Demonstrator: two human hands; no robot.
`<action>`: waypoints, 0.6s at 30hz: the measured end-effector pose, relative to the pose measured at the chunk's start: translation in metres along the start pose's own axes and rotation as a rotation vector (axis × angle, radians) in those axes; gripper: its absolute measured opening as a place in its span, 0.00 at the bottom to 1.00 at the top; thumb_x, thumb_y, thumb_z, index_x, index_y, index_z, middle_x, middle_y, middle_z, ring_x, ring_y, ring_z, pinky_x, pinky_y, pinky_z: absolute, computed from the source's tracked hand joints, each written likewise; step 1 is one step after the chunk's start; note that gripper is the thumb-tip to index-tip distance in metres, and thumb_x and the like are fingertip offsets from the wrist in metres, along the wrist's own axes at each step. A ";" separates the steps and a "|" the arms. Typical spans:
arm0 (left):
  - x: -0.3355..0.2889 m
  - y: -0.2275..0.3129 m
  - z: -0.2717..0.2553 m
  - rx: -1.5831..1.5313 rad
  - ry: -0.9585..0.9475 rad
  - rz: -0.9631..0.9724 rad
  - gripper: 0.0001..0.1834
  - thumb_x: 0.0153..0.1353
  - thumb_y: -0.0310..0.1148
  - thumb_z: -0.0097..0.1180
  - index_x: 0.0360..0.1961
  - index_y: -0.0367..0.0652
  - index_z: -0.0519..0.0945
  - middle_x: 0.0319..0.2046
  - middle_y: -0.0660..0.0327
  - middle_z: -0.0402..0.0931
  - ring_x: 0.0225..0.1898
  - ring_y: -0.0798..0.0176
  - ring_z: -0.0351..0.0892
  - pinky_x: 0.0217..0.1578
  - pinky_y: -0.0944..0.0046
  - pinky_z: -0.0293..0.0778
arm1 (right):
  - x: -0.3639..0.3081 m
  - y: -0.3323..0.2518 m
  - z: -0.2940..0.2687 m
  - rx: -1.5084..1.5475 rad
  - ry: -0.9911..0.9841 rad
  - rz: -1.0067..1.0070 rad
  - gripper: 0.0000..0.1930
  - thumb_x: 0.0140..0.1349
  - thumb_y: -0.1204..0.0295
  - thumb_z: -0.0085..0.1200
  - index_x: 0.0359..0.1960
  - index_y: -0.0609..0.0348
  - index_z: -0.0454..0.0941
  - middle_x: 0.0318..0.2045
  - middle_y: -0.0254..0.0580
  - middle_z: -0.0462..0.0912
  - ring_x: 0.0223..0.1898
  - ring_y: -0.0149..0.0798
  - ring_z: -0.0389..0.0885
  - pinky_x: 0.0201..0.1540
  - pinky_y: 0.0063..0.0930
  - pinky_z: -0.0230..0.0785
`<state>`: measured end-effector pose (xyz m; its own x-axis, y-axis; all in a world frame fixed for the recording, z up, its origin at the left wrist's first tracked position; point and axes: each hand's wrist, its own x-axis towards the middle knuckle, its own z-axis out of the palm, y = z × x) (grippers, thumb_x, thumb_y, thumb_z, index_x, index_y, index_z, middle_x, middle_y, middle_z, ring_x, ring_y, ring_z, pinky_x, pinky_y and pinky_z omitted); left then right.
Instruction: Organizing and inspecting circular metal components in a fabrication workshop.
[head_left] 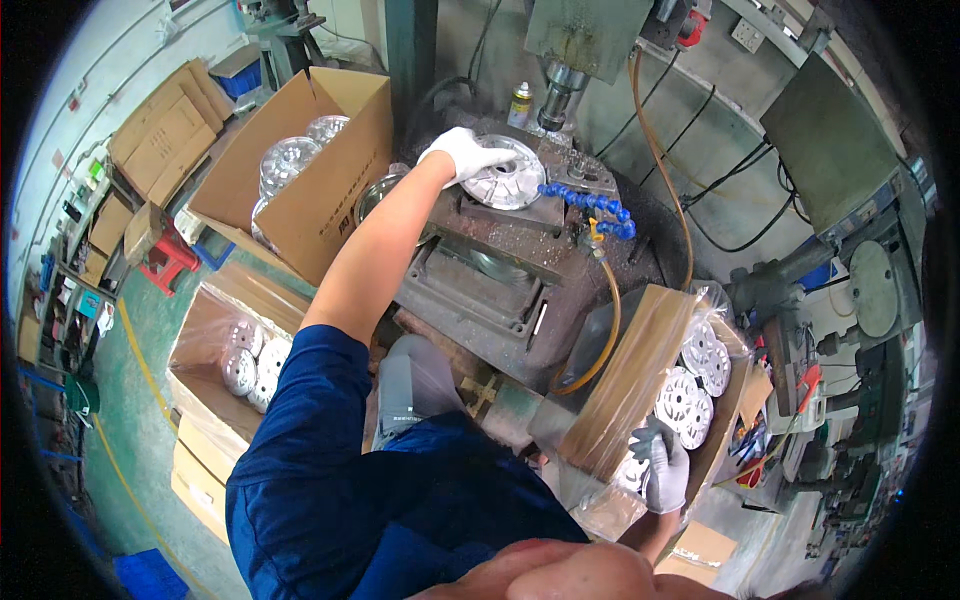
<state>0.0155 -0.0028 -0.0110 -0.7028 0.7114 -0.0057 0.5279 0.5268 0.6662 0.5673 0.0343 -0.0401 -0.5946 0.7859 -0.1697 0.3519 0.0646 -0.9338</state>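
My left hand [466,156], in a white glove, grips the near-left rim of a round, slotted metal disc [503,178]. The disc sits on a block of the drilling machine's table, under the spindle [560,95]. Blue jointed coolant hose [590,200] reaches to the disc's right edge. My right hand [664,470], gloved in white with grey fingers, is down in the cardboard box at the right. Its fingers curl at a metal disc [630,474], partly hidden beneath it. More flat discs [683,398] lie beyond that hand in the plastic-lined box [625,385].
Metal chips cover the machine table [440,290]. A tall carton [330,175] at the left holds shiny round parts [288,165]; a lower lined carton [200,385] holds discs. A spray can [520,104] stands behind the work. An amber hose [612,330] hangs at the table's right.
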 end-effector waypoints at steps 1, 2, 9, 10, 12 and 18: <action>-0.001 -0.001 0.000 0.027 -0.012 0.011 0.42 0.45 0.60 0.64 0.45 0.26 0.79 0.39 0.46 0.81 0.40 0.56 0.80 0.42 0.62 0.73 | -0.001 0.001 0.000 -0.021 -0.007 0.016 0.21 0.68 0.63 0.48 0.55 0.68 0.70 0.39 0.41 0.80 0.37 0.31 0.77 0.43 0.24 0.70; 0.001 -0.003 -0.001 0.050 -0.016 -0.045 0.43 0.45 0.61 0.64 0.45 0.26 0.78 0.39 0.45 0.81 0.40 0.56 0.80 0.43 0.62 0.73 | -0.001 -0.003 0.001 -0.063 -0.017 0.018 0.22 0.68 0.63 0.49 0.56 0.68 0.70 0.40 0.41 0.80 0.38 0.31 0.77 0.43 0.24 0.70; 0.000 0.001 0.002 0.059 -0.019 -0.122 0.47 0.44 0.64 0.63 0.46 0.24 0.77 0.41 0.44 0.80 0.42 0.54 0.80 0.44 0.61 0.72 | -0.015 -0.005 -0.001 -0.064 -0.019 0.042 0.23 0.68 0.62 0.49 0.57 0.66 0.69 0.41 0.41 0.79 0.39 0.31 0.77 0.43 0.23 0.68; -0.003 -0.003 0.003 0.065 0.004 -0.114 0.48 0.43 0.65 0.62 0.47 0.24 0.77 0.43 0.43 0.79 0.44 0.53 0.80 0.45 0.61 0.72 | -0.016 -0.003 -0.003 -0.061 -0.031 0.030 0.22 0.68 0.63 0.49 0.57 0.66 0.68 0.41 0.40 0.79 0.39 0.31 0.77 0.42 0.23 0.68; -0.003 -0.009 0.006 0.072 0.025 -0.107 0.49 0.43 0.65 0.62 0.48 0.24 0.77 0.44 0.42 0.79 0.45 0.52 0.80 0.46 0.61 0.72 | -0.018 -0.003 -0.004 -0.065 -0.025 0.044 0.22 0.68 0.64 0.49 0.57 0.66 0.68 0.42 0.40 0.79 0.39 0.31 0.77 0.42 0.22 0.68; 0.007 -0.010 0.001 0.011 -0.055 -0.067 0.53 0.43 0.64 0.62 0.54 0.21 0.71 0.48 0.39 0.76 0.49 0.51 0.78 0.49 0.60 0.72 | -0.019 -0.005 -0.004 -0.095 -0.017 0.015 0.20 0.69 0.66 0.47 0.57 0.65 0.69 0.42 0.40 0.79 0.38 0.30 0.78 0.40 0.22 0.69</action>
<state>0.0058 -0.0028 -0.0179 -0.7099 0.6984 -0.0908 0.4862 0.5792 0.6544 0.5796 0.0219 -0.0308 -0.6009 0.7765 -0.1895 0.4270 0.1115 -0.8974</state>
